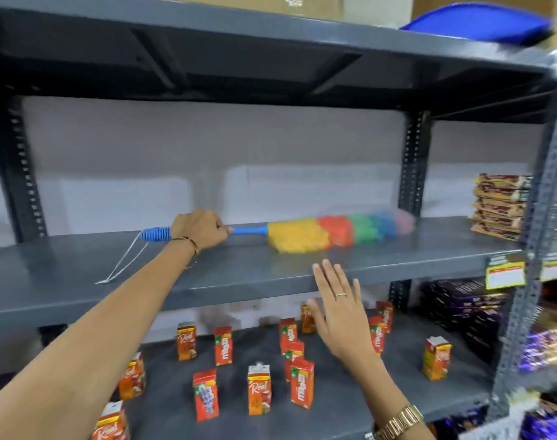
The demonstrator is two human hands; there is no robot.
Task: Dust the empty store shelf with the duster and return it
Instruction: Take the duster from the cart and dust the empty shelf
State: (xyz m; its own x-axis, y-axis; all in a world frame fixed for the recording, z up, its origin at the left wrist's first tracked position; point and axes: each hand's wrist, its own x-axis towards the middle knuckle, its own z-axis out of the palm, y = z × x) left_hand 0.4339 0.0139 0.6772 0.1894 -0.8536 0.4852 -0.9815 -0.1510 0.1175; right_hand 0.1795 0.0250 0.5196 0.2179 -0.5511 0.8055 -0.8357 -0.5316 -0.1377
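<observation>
My left hand (199,228) grips the blue handle of the duster (315,233), whose rainbow head lies on the grey empty shelf (80,274) and points right. A white loop hangs from the handle's end toward the shelf's front. My right hand (342,309) is raised with its fingers spread, palm forward, just below the shelf's front edge and holding nothing.
Several small red juice cartons (259,390) stand on the lower shelf. Stacked brown snack packets (499,206) sit at the shelf's right end. A perforated grey upright (537,249) rises at the right. A blue lid (480,22) lies on the top shelf.
</observation>
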